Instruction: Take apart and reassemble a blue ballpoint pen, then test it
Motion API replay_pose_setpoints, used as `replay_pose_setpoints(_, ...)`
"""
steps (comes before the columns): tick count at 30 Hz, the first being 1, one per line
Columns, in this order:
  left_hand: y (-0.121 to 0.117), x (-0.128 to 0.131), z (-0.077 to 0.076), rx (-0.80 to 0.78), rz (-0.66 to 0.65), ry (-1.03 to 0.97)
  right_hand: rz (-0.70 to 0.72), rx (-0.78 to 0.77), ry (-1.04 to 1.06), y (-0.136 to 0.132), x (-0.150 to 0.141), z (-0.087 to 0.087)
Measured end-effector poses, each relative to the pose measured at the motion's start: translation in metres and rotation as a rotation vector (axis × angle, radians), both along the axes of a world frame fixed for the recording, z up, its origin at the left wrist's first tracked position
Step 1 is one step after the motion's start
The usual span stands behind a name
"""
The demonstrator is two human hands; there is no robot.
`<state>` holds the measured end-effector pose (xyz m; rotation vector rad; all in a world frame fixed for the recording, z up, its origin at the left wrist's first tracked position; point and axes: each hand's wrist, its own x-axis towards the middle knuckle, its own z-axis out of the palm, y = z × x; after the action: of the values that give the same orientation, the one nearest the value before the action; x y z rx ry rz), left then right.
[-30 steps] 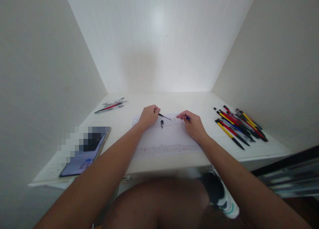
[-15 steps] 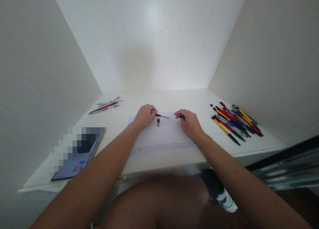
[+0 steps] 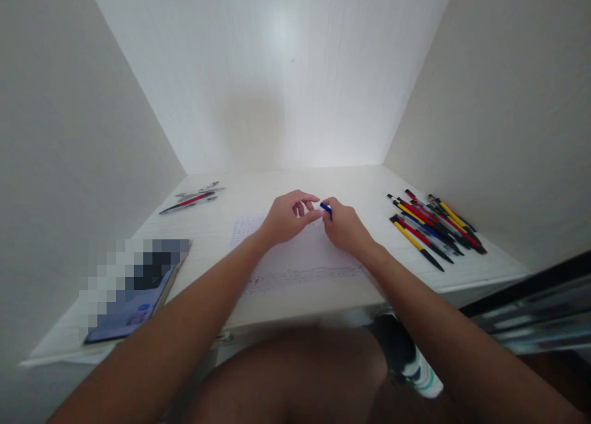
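Note:
My right hand (image 3: 342, 224) is closed around a small blue pen part (image 3: 325, 208), whose end sticks out between thumb and fingers; the rest of it is hidden in the hand. Close beside it, my left hand (image 3: 290, 216) has its thumb and fingers apart, curved toward the blue part, with nothing visible between them. Both hands are over a sheet of paper (image 3: 295, 258) with handwritten lines along its far and near edges. The spot where small black pen pieces lay is now covered by my left hand.
On the right lies a pile of red, yellow, blue and black pens (image 3: 429, 227). Several pens, one red (image 3: 189, 201), lie at the back left. A tablet (image 3: 124, 313), partly pixelated, rests at the front left. Walls (image 3: 508, 104) close in the white desk (image 3: 295, 181).
My left hand has moved right, toward my right hand, and its fingers have spread. The blue part in my right hand is tilted and shows more. The black pieces are out of sight.

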<state>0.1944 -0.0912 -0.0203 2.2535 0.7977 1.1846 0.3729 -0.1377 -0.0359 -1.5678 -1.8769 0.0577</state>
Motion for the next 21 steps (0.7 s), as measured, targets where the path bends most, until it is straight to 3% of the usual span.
replay_pose_setpoints(2,-0.007,0.006,0.004,-0.062,-0.033,-0.053,0.106,-0.020,-0.078,0.006,-0.008,0.008)
replay_pose_setpoints(4,-0.010,0.009,0.007,-0.137,0.017,-0.104,0.188,-0.032,-0.125,0.016,-0.013,0.020)
replay_pose_setpoints(8,0.002,0.003,0.011,-0.234,0.253,-0.240,0.432,-0.187,-0.082,0.049,-0.008,0.045)
replay_pose_setpoints(10,0.013,-0.003,0.010,-0.266,0.375,-0.349,0.411,-0.254,-0.096,0.067,0.000,0.052)
replay_pose_setpoints(15,0.029,-0.015,0.004,-0.293,0.500,-0.462,0.430,-0.247,-0.199,0.090,0.013,0.038)
replay_pose_setpoints(21,0.026,-0.017,-0.008,-0.115,0.456,-0.281,0.512,-0.268,-0.224,0.088,0.017,0.016)
